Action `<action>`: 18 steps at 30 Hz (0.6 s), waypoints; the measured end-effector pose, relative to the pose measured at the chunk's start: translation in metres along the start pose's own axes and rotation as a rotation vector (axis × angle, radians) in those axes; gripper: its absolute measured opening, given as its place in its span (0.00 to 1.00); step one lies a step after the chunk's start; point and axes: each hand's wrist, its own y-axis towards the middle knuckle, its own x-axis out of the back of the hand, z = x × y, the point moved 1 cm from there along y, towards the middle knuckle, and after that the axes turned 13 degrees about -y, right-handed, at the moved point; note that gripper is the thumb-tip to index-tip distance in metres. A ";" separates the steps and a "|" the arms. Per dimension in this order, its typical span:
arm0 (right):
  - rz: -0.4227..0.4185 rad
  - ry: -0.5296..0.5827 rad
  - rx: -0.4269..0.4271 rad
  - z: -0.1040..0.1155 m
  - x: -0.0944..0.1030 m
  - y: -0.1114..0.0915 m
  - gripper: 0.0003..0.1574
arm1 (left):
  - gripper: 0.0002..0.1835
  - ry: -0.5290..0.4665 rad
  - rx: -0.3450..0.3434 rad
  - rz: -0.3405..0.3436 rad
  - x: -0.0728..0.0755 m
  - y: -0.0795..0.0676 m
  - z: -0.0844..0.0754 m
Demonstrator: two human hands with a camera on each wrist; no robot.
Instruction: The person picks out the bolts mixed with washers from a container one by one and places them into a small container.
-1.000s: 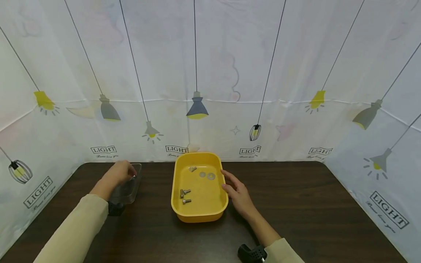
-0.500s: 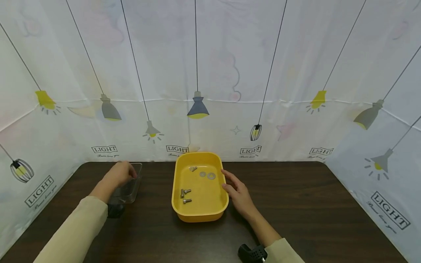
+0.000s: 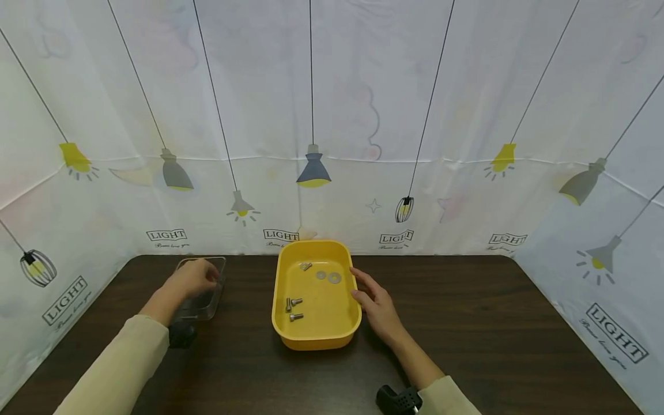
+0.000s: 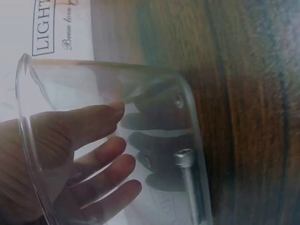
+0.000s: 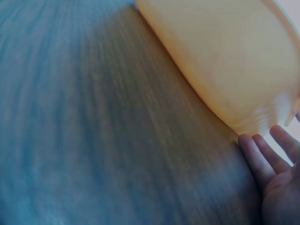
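Fingers [image 4: 124, 168] of a person's left hand [image 3: 192, 280] reach into a clear box [image 3: 212, 304]. Three are loosely bent and apart, but the thumb [image 4: 101, 117] covers whatever lies behind it, and whether it pinches anything cannot be told. The right hand [image 3: 377, 305], clenched around nothing, rests its extended fingers against the outer side of a yellow tray [image 3: 332, 314], well apart from the box, near the middle of a dark table [image 3: 482, 323]. In the tray lie three screws [image 3: 296, 317] in a loose group at the left, two flat washers [image 3: 334, 278] side by side toward the far right and, near the far end, small metal pieces [image 3: 306, 266] too tiny to identify.

The left wrist view alone reveals a long screw [image 4: 189, 185] lying along one side inside the box; from the head, the hand blocks much of that interior. Two small round spots [image 4: 179, 101] there are hard to make out. The right wrist view shows the tray's outer wall, washed pale, but none of its contents; the frame cuts off both tray and hand. Beyond the table hangs a lamp-print cloth [image 3: 363, 115].
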 end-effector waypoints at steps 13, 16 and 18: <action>0.008 0.021 -0.005 0.000 0.001 0.000 0.30 | 0.22 0.052 -0.032 -0.023 -0.022 0.001 -0.021; 0.009 0.020 -0.006 0.000 0.001 0.000 0.30 | 0.27 0.065 -0.029 -0.012 -0.027 0.002 -0.029; 0.006 0.018 -0.008 0.000 0.001 0.000 0.30 | 0.29 0.068 -0.033 0.000 -0.030 0.003 -0.033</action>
